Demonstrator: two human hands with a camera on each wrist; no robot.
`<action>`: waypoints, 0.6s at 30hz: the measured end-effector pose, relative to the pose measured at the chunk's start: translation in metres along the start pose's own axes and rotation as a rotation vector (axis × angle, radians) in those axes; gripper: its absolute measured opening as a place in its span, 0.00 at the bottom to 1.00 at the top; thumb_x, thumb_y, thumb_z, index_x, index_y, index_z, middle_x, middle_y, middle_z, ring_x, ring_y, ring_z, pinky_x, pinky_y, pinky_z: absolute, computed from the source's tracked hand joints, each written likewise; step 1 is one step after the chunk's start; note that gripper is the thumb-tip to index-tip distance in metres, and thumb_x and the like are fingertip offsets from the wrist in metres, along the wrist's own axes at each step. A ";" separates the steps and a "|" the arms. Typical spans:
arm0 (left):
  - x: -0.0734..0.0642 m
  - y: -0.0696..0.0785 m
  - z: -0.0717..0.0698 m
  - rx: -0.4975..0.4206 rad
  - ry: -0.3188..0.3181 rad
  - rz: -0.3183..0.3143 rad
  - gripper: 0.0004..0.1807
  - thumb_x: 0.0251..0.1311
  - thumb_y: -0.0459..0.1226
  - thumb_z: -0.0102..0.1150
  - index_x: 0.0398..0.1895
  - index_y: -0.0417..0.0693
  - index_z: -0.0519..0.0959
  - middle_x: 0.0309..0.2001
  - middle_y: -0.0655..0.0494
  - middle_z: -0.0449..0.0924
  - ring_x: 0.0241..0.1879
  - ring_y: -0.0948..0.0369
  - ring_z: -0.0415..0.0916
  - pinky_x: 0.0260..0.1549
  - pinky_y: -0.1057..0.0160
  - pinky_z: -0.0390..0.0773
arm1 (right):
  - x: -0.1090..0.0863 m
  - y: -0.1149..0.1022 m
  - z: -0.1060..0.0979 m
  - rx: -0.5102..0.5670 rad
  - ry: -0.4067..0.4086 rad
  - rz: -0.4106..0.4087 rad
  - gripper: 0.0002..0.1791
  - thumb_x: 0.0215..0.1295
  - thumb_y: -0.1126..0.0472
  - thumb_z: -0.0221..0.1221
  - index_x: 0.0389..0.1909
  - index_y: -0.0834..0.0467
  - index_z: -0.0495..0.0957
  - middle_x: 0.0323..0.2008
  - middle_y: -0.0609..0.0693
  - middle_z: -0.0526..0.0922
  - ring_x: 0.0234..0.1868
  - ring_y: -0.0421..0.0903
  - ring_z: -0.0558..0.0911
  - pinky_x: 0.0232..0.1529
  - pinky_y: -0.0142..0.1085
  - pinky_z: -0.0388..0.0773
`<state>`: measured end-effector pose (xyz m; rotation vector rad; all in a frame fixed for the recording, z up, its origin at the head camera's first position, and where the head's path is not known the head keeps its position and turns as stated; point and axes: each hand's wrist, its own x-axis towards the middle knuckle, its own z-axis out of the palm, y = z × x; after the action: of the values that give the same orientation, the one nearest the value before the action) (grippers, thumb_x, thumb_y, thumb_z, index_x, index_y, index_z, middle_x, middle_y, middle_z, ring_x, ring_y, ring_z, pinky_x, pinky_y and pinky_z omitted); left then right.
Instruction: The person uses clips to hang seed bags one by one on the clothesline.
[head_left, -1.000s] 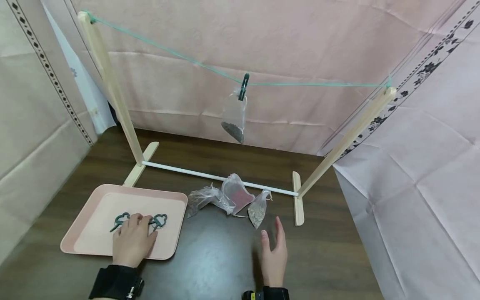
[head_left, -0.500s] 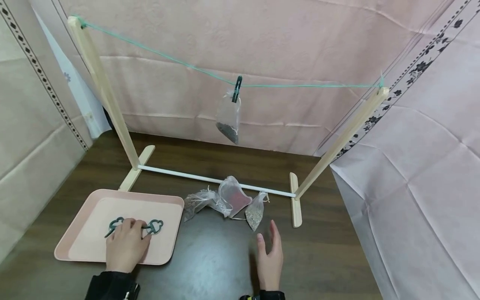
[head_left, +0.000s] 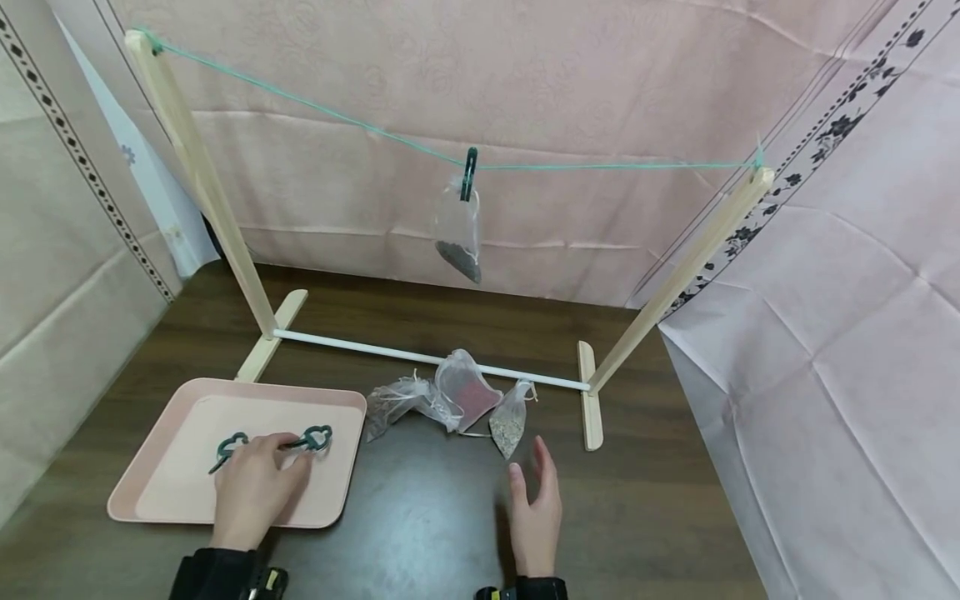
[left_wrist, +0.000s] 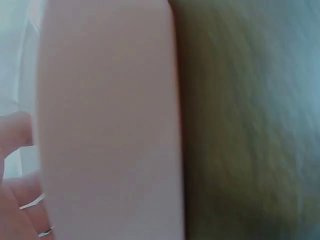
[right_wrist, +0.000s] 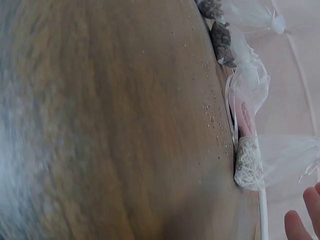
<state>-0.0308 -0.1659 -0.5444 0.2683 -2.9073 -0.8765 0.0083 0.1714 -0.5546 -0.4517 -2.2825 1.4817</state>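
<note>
My left hand (head_left: 255, 492) is over the pink tray (head_left: 168, 467), its thumb and index finger pinching a dark green clothespin (head_left: 318, 437) with a cloud-shaped outline. Just left of the fingers lies a second clothespin (head_left: 227, 450) of that kind, partly covered by the hand. My right hand (head_left: 536, 521) hovers above the table with its thumb and fingers apart, holding nothing. Closest to it is a sheer drawstring bag (head_left: 510, 421) with pale grains. Beside that bag sit a sheer bag with pink contents (head_left: 472, 396) and crumpled sheer bags (head_left: 405, 400) with dark contents (right_wrist: 222, 42).
A wooden stand holds a green cord (head_left: 315, 106) between its left post (head_left: 198, 175) and right post (head_left: 690, 267). Midway, a dark clothespin (head_left: 469, 173) holds a hanging bag (head_left: 459, 229) with dark grains. A white rod (head_left: 360, 346) joins the feet low down.
The left thumb and index finger have closed on the right-hand clothespin, which has risen slightly and turned. The right hand keeps its pose. The head view has shifted a little.
</note>
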 end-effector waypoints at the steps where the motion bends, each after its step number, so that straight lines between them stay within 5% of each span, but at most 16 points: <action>1: 0.000 0.003 -0.001 -0.029 -0.009 -0.001 0.22 0.52 0.49 0.57 0.46 0.44 0.76 0.44 0.41 0.74 0.46 0.43 0.66 0.42 0.41 0.57 | 0.000 0.000 0.001 -0.001 -0.002 -0.003 0.29 0.59 0.45 0.55 0.62 0.43 0.62 0.59 0.43 0.66 0.58 0.50 0.66 0.53 0.50 0.62; 9: 0.000 0.031 -0.007 -0.226 -0.111 -0.043 0.33 0.50 0.62 0.52 0.51 0.49 0.74 0.51 0.45 0.72 0.54 0.45 0.61 0.47 0.43 0.60 | 0.002 -0.004 0.008 0.011 -0.007 -0.013 0.29 0.58 0.43 0.54 0.61 0.40 0.62 0.59 0.41 0.66 0.57 0.50 0.68 0.51 0.49 0.65; 18: -0.012 0.067 0.002 -0.414 -0.222 -0.051 0.31 0.46 0.63 0.54 0.50 0.58 0.74 0.53 0.50 0.69 0.56 0.49 0.62 0.48 0.46 0.61 | 0.002 -0.021 0.019 0.093 -0.076 -0.031 0.30 0.59 0.44 0.54 0.62 0.45 0.61 0.59 0.43 0.67 0.58 0.47 0.67 0.54 0.48 0.64</action>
<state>-0.0285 -0.1081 -0.5093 0.2222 -2.8225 -1.5743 -0.0040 0.1488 -0.5417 -0.3380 -2.2557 1.6071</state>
